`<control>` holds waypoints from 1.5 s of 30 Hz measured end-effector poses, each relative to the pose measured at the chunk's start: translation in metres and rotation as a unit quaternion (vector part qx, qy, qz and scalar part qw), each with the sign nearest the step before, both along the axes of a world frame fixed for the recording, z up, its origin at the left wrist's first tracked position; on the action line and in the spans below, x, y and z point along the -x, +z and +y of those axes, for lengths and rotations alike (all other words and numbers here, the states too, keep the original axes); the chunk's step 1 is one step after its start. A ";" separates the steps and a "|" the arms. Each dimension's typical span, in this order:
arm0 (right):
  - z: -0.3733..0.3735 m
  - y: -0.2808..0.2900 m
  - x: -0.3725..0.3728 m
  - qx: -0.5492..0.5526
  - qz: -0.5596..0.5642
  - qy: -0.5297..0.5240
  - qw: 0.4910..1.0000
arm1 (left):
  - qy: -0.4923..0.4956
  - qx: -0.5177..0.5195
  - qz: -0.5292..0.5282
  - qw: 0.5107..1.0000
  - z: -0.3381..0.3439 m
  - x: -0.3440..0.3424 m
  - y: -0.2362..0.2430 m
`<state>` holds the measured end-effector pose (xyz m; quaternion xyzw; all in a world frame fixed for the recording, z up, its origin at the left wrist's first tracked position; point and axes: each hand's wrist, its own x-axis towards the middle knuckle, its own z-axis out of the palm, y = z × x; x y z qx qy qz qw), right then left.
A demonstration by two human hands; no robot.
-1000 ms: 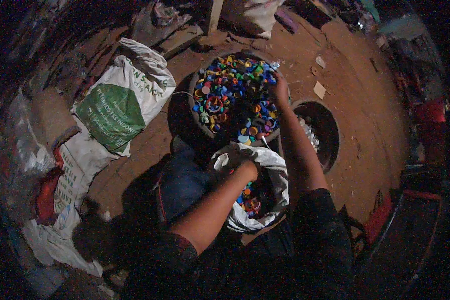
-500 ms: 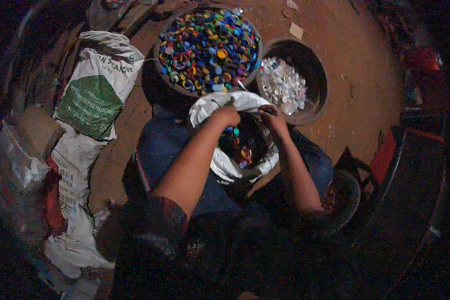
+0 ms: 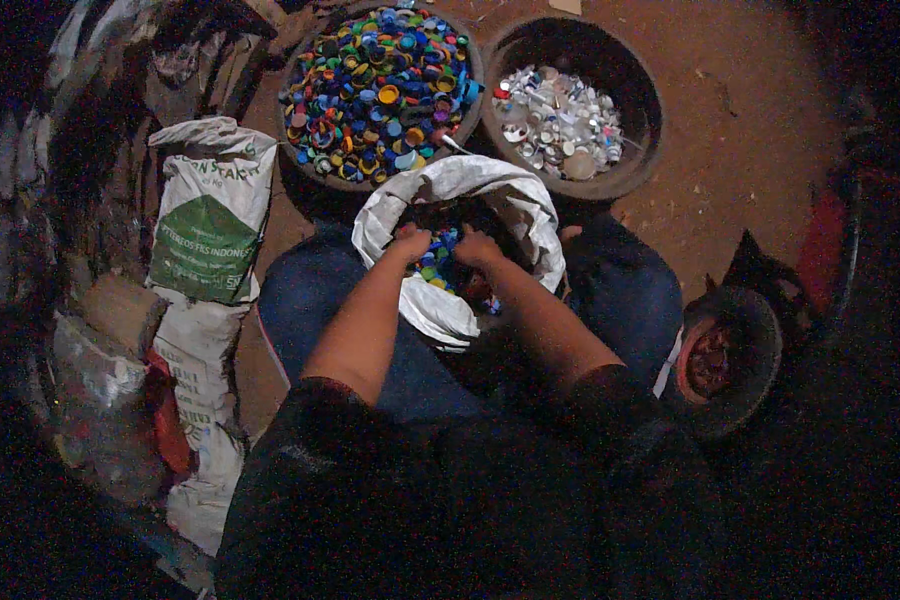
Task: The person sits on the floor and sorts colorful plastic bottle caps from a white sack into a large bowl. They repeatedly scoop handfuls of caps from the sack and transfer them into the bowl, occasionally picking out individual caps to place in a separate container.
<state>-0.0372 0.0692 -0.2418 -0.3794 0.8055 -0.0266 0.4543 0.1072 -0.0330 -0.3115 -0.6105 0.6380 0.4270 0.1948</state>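
Between my knees stands a white woven sack (image 3: 440,310) with its rim rolled outward. Plastic bottle caps (image 3: 436,265), mostly blue, green and yellow, lie inside. My left hand (image 3: 410,243) reaches in on the left, low among the caps. On the right side of the opening, close beside it, my right hand (image 3: 478,250) is also down in the caps. The fingers of both hands point downward and are largely hidden, so what they grasp, if anything, does not show. Shadow covers the sack's inner depth.
Ahead left, a round tub (image 3: 295,170) is heaped with coloured caps. A second tub (image 3: 642,160) beside it holds white and clear caps. A green-and-white sack (image 3: 210,240) lies at left. A dark round container (image 3: 760,390) sits by my right knee.
Both hands have moved from the sack's upper rim down into its opening, nearer each other. The rim now stands wider open, and more caps show inside. The view has shifted.
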 end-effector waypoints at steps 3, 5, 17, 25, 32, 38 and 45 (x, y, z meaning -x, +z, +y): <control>0.003 -0.028 0.014 -0.022 -0.016 0.103 0.994 | -0.264 0.002 0.033 0.964 -0.008 0.021 0.043; -0.009 -0.065 0.010 -0.012 -0.077 0.081 0.994 | -0.203 -0.059 0.082 0.974 -0.026 0.004 0.027; 0.000 0.019 -0.008 0.005 -0.077 0.161 0.984 | -0.252 -0.015 0.063 0.966 -0.012 0.013 0.009; 0.008 -0.031 -0.022 0.084 -0.016 0.190 0.978 | -0.386 0.069 0.003 0.920 -0.015 0.043 0.097; 0.007 0.032 -0.002 0.057 -0.348 -0.097 0.931 | -0.188 0.012 0.075 0.979 -0.023 0.045 0.118; 0.006 0.078 0.040 0.047 -0.493 -0.151 0.855 | -0.079 -0.039 0.160 0.983 -0.023 0.061 0.182; 0.031 0.169 0.072 0.112 -0.576 -0.361 0.725 | -0.102 -0.128 0.278 0.947 -0.015 0.085 0.225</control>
